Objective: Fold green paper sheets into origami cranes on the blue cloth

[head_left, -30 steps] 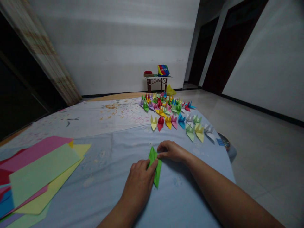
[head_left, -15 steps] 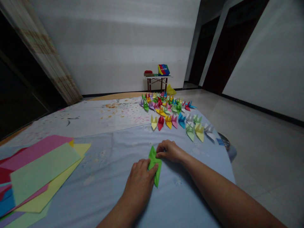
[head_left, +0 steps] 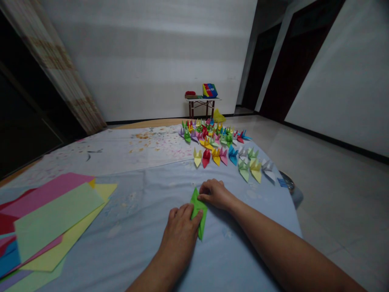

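Note:
A narrow green piece of folded origami paper [head_left: 200, 224] lies flat on the blue cloth, pointed at its far and near ends. My left hand [head_left: 180, 229] holds it down, the thumb across its middle and the other fingers along its left edge. At the upper right edge, my right hand [head_left: 215, 194] is closed, with thumb and curled fingers pinching the paper near its far point. The fingertips' exact grip is partly hidden. Beyond my hands stand several folded paper cranes in rows, among them a yellow crane [head_left: 197, 158] and a red crane [head_left: 206, 158].
Loose coloured sheets, with a pale green sheet [head_left: 57, 221] on top, lie at the left. More cranes crowd the far right of the table [head_left: 146, 211]. A small side table [head_left: 203, 99] bearing a colourful box [head_left: 209, 90] stands by the wall.
My right fingertips have shifted slightly left, over the far part of the green paper. The left hand stays on the paper, almost unmoved.

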{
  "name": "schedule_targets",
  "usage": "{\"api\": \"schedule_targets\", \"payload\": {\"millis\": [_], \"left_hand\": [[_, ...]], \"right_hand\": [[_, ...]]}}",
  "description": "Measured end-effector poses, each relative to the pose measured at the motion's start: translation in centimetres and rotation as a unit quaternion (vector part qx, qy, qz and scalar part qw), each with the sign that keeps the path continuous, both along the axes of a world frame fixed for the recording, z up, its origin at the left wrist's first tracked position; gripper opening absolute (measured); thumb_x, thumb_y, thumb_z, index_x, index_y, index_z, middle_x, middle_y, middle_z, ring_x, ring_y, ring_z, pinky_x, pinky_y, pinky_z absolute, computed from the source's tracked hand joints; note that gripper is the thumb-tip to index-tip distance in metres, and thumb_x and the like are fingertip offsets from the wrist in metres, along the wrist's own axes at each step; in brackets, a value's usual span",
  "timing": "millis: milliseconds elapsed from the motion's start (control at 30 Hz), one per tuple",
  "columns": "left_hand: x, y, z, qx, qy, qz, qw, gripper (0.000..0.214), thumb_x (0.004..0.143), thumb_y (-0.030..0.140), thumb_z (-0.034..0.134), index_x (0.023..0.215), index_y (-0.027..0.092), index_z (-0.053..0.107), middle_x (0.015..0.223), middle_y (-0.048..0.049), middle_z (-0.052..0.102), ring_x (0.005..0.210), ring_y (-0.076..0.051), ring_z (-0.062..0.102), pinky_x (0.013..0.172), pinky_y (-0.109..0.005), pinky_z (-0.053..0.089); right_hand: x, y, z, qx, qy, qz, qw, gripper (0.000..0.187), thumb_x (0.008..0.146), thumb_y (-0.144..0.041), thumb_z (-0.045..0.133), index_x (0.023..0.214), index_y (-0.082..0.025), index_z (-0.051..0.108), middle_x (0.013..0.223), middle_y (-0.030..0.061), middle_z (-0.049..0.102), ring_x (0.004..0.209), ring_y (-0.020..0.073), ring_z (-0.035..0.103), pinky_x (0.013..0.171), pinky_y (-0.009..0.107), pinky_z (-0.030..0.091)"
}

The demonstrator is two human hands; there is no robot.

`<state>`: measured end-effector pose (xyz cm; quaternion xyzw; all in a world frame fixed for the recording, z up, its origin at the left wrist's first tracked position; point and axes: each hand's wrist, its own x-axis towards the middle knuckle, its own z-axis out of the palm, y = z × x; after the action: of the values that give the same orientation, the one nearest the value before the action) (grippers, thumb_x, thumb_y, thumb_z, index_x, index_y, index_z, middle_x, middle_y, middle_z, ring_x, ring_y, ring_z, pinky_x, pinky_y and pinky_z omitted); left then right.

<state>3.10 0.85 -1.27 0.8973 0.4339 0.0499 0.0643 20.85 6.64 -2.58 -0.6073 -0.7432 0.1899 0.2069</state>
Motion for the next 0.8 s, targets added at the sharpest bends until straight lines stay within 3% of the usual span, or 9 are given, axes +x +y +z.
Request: {"api": "schedule_targets", "payload": {"millis": [433, 800], "left_hand": [[0.2, 0.0, -0.9, 0.001, -0.003, 0.000, 1.000, 0.036, 0.086, 0.016, 0.039, 0.119, 0.027, 0.050, 0.134, -0.0089, 0.043, 0.118, -0.025, 0.040, 0.093, -0.042, 0.030], [0.1, 0.1, -0.6, -0.008, -0.009, -0.003, 1.000, 0.034, 0.087, 0.020, 0.037, 0.116, 0.027, 0.053, 0.133, -0.0060, 0.044, 0.118, -0.026, 0.038, 0.092, -0.043, 0.029]], "right_hand": [[-1.4, 0.6, -0.1, 0.000, -0.039, -0.080, 0.996, 0.019, 0.073, -0.037, 0.055, 0.071, -0.020, 0.063, 0.074, 0.0015, 0.063, 0.078, 0.0167, 0.049, 0.067, 0.028, 0.021], [-1.5, 0.9, -0.2, -0.009, -0.051, -0.086, 0.995, 0.016, 0.074, -0.035, 0.054, 0.072, -0.021, 0.062, 0.076, 0.0005, 0.064, 0.078, 0.0168, 0.050, 0.068, 0.029, 0.022]]}}
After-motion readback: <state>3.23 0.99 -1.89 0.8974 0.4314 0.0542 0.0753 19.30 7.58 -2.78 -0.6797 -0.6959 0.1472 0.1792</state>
